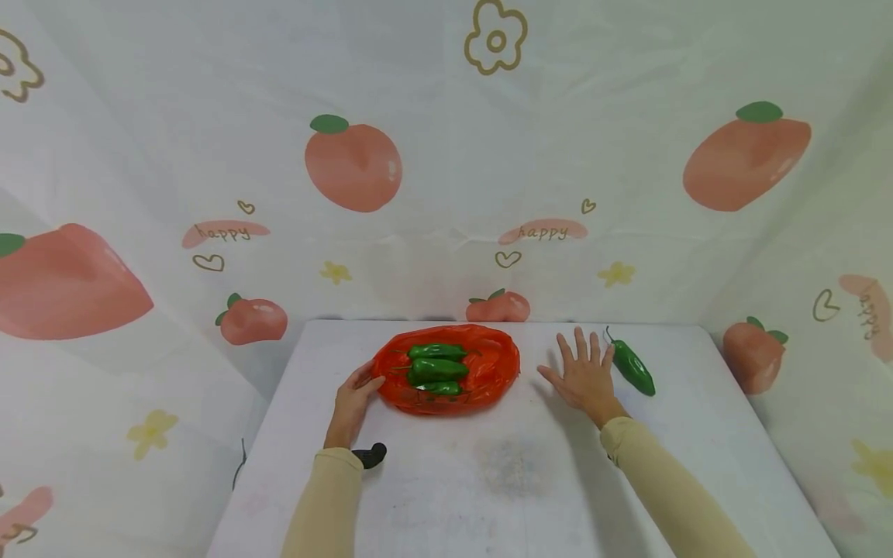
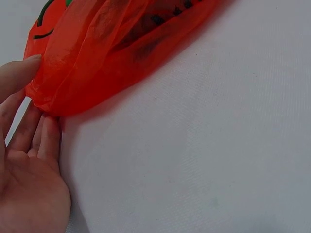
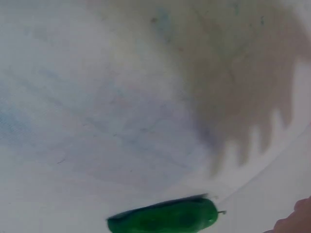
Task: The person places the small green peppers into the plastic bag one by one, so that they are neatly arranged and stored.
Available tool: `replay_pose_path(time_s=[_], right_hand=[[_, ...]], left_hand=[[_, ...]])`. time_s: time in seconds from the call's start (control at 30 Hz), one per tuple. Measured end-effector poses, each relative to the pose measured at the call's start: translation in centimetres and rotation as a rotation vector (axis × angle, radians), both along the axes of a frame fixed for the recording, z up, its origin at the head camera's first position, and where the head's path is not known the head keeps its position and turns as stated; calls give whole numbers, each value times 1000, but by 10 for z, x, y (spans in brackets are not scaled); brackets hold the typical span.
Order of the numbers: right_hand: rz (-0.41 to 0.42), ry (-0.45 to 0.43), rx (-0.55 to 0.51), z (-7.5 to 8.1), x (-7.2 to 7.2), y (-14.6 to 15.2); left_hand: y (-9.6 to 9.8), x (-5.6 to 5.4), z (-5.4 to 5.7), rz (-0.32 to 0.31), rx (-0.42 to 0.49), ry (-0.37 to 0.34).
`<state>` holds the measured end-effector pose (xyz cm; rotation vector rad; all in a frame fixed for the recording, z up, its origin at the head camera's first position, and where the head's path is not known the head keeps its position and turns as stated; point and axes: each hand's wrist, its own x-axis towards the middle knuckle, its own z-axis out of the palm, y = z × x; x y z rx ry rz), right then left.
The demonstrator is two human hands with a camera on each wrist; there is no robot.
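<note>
A red plastic bag (image 1: pixel 498 372) lies spread open on the table, with several green peppers (image 1: pixel 438 370) inside. At its left edge my left hand (image 1: pixel 354 399) holds the bag, thumb on the near side and fingers behind. The left wrist view shows that hand (image 2: pixel 34 179) against the thin red plastic (image 2: pixel 97 73). My right hand (image 1: pixel 584 377) is over the table with fingers spread, holding nothing. Just right of it lies a single green pepper (image 1: pixel 633 367). The right wrist view catches this pepper (image 3: pixel 165 217) at the bottom and a bit of the hand (image 3: pixel 295 221) in the corner.
The white table (image 1: pixel 453 496) has a greyish worn patch near its middle. A patterned curtain (image 1: pixel 446 155) closes off the back and both sides. Part of a black strap or camera mount (image 1: pixel 373 456) sticks out at my left wrist.
</note>
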<state>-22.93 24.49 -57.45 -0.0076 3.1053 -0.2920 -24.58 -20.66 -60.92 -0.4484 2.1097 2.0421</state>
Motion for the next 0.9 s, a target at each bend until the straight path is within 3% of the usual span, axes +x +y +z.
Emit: replay_pose_path(time_s=[0.37,0.6,0.9], right_hand=[[-51,55,-55,-1,7,35],[-59,139,-75,-4,11,54],[-165,155,-153,-7,14,70]], left_hand=[[1,0,0,20,14,3],[0,-1,-3,31,22,0],[1,-2,-3,25,30,11]])
